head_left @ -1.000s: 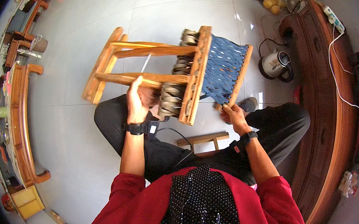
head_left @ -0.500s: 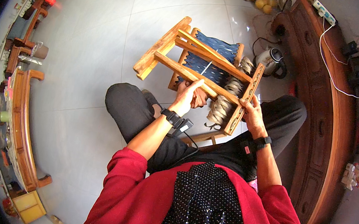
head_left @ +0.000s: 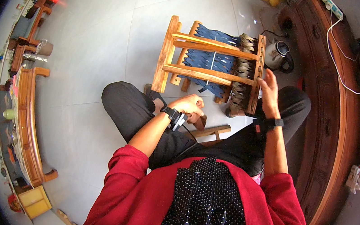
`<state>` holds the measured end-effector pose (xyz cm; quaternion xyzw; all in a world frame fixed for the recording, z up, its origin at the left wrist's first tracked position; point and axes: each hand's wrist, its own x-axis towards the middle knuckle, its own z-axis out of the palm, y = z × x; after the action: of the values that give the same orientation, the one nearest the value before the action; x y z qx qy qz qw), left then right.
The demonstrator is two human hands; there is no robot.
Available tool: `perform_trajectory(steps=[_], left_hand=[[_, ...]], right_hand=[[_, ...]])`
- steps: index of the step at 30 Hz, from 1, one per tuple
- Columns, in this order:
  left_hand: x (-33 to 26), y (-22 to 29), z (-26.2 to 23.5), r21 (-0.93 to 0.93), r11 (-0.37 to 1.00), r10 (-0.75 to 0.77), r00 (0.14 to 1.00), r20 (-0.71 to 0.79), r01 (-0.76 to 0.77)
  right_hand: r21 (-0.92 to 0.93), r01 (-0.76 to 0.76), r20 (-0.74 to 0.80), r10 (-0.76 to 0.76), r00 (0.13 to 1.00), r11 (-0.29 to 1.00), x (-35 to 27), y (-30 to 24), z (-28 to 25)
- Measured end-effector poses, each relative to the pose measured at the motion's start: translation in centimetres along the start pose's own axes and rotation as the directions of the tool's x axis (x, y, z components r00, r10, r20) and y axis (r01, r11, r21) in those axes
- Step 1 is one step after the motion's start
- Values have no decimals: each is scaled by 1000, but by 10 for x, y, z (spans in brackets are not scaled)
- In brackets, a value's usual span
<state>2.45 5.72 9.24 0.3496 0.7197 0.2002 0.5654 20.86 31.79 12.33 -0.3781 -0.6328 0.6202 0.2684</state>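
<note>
Left hand [head_left: 188, 105] has left the stool [head_left: 231, 52], curled, contents unclear; right hand [head_left: 269, 91] loosely open at its end bar [head_left: 258, 63]. Blue webbing [head_left: 198, 59] looks woven, beige strips [head_left: 244, 65] bunched.

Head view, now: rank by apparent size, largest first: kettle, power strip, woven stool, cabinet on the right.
1. Cabinet
2. Woven stool
3. Kettle
4. Power strip
Apparent size only.

Red garment [head_left: 141, 203] with bunched sleeves at seven and four o'clock, over a black, white-dotted top [head_left: 204, 206] at six. Black trousers [head_left: 122, 105]. Black wristband [head_left: 274, 123] at three; left strap [head_left: 169, 113], near centre, carries a boxy, pale-faced module [head_left: 180, 121] with thin dark cable [head_left: 193, 137].
</note>
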Motion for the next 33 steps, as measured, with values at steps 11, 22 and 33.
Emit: perform_trajectory(steps=[11, 22, 33], left_hand=[[-12, -6, -5, -254, 960, 98, 992, -80, -115], [-16, -12, -5, -66, 992, 107, 992, -72, -111], [-13, -16, -7, -128, 991, 35, 996, -83, -45]], right_hand=[[-240, -306, 75, 332, 940, 921, -148, -69, -216], [-413, -904, 287, 958, -19, 106, -514, 142, -181], [-230, -973, 241, 970, -41, 16, -563, 123, -188]])
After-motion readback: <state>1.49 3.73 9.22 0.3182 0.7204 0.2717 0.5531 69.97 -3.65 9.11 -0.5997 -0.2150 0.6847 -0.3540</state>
